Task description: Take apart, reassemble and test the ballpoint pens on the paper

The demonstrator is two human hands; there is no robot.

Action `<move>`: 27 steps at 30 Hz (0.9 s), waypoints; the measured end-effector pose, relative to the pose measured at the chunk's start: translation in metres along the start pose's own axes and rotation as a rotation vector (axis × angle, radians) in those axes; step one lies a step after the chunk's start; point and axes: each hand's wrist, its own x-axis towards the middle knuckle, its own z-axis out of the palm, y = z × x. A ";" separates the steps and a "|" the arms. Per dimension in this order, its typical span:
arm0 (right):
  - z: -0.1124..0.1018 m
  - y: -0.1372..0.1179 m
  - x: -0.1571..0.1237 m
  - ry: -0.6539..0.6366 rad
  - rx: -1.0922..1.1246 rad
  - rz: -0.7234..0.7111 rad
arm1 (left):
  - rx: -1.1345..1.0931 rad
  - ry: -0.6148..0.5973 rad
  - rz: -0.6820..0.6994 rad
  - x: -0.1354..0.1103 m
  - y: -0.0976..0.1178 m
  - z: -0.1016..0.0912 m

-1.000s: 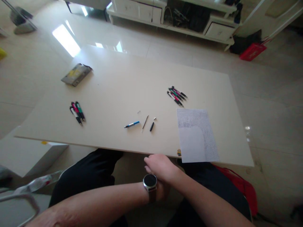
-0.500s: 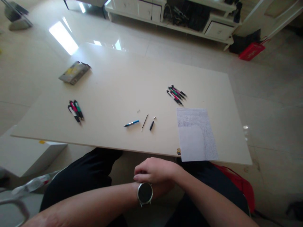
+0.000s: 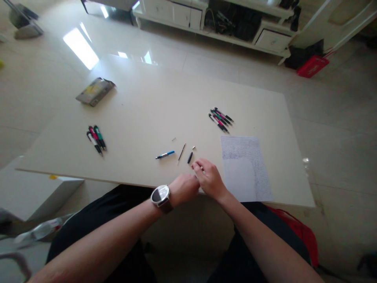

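My right hand (image 3: pixel 209 179) lies over the table's near edge with its fingers stretched toward a short black pen part (image 3: pixel 190 157), just short of it and holding nothing I can see. My left hand (image 3: pixel 184 188), with a watch (image 3: pixel 160 195) on its wrist, sits against the right hand at the table edge, its fingers hidden. Beside the black part lie a thin refill (image 3: pixel 181 151), a blue pen barrel (image 3: pixel 165 155) and two tiny pale pieces (image 3: pixel 173 138).
A written sheet of paper (image 3: pixel 246 167) lies right of my hands. A bundle of several pens (image 3: pixel 220 116) sits behind it and three pens (image 3: pixel 96 138) lie at the left. A small box (image 3: pixel 94 91) rests far left on the beige table (image 3: pixel 147 102).
Both hands rose from my lap to the table's near edge. The right hand left the watch and now reaches toward the pen parts. The left wrist turned and moved forward.
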 end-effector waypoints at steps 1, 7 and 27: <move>-0.005 0.003 0.003 0.051 0.017 0.013 | 0.022 0.003 0.010 0.000 -0.009 -0.012; -0.009 0.018 0.008 0.098 -0.029 0.012 | 0.166 0.365 -0.197 -0.003 -0.064 -0.063; 0.002 0.018 0.008 -0.029 -0.167 -0.117 | -0.305 0.437 -0.225 0.024 -0.081 -0.052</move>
